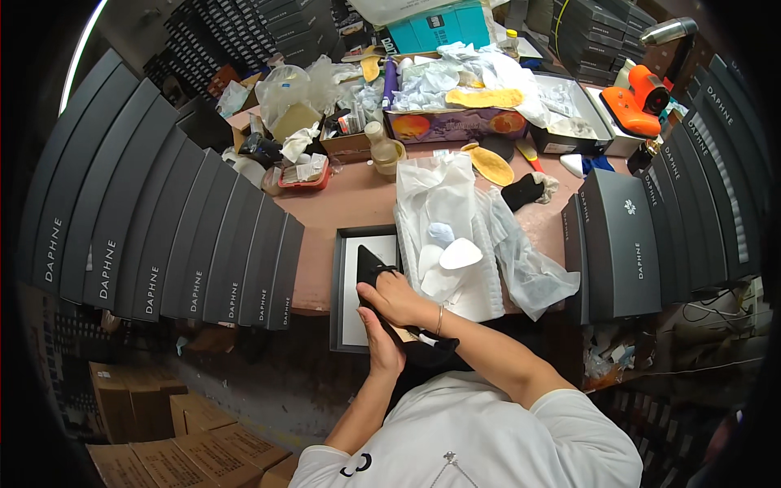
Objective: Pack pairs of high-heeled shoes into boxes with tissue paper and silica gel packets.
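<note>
Both my hands are on a black shoe (368,262) with a pointed toe facing away from me. Its tan insole shows near the heel, and a dark strap loops out to the right. My left hand (381,342) is closed along the left side of the shoe. From the right, my right hand (396,299) grips it over the top, with some fingertips hidden at the opening. Below the shoe lies an open dark grey shoebox (335,317) with a white inside. White tissue paper (431,183) is spread beside it, bearing white rounded pads (460,254).
Dark shoeboxes (154,220) stand in a row at left; more shoeboxes (622,244) line the right. Behind are a carton of crumpled paper (455,126), a glass bottle (381,146), yellow insoles (490,165) and an orange tool (630,110). Brown cartons (134,398) sit lower left.
</note>
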`<state>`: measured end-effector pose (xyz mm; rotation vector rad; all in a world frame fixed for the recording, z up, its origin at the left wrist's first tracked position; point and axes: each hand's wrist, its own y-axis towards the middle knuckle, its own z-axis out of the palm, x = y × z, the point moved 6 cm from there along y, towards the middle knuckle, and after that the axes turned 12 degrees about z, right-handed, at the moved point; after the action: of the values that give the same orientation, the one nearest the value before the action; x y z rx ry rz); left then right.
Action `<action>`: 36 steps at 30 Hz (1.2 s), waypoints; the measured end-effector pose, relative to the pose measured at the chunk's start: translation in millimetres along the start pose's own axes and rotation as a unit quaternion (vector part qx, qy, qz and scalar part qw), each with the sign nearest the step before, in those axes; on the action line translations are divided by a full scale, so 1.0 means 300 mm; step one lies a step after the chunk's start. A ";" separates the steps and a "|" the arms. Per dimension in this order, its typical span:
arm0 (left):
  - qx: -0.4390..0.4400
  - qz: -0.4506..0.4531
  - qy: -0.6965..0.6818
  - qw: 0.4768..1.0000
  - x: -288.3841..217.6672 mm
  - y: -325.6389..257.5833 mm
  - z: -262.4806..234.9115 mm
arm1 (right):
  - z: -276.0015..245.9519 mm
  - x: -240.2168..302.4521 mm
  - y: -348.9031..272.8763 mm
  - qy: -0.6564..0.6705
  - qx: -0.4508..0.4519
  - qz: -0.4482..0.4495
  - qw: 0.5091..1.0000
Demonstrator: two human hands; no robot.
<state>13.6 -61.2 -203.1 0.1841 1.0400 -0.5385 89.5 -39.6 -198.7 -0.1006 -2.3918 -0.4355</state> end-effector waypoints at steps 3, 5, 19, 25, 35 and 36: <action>0.030 -0.074 0.055 0.995 -0.035 0.052 -0.056 | -0.121 0.045 -0.030 -0.013 0.055 0.041 0.998; 0.040 -0.134 0.004 0.990 -0.058 0.133 -0.053 | -0.074 0.066 -0.067 -0.013 0.016 0.066 0.998; -0.032 -0.080 -0.071 0.994 -0.083 0.144 -0.157 | -0.003 0.169 -0.033 0.107 0.110 0.068 0.986; 0.017 -0.076 -0.080 0.994 -0.095 0.157 -0.088 | -0.142 0.234 -0.184 0.056 0.261 -0.012 0.964; 0.007 -0.039 -0.011 0.999 -0.063 0.160 -0.114 | 0.027 0.112 -0.096 0.131 0.063 0.113 0.983; 0.003 -0.027 0.001 1.000 -0.080 0.139 -0.102 | 0.005 0.130 -0.097 0.155 0.040 0.113 0.980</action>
<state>1.8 -5.3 -202.5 0.1625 1.0477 -0.5913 53.7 -68.3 -182.4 -0.2476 -2.0579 -0.2277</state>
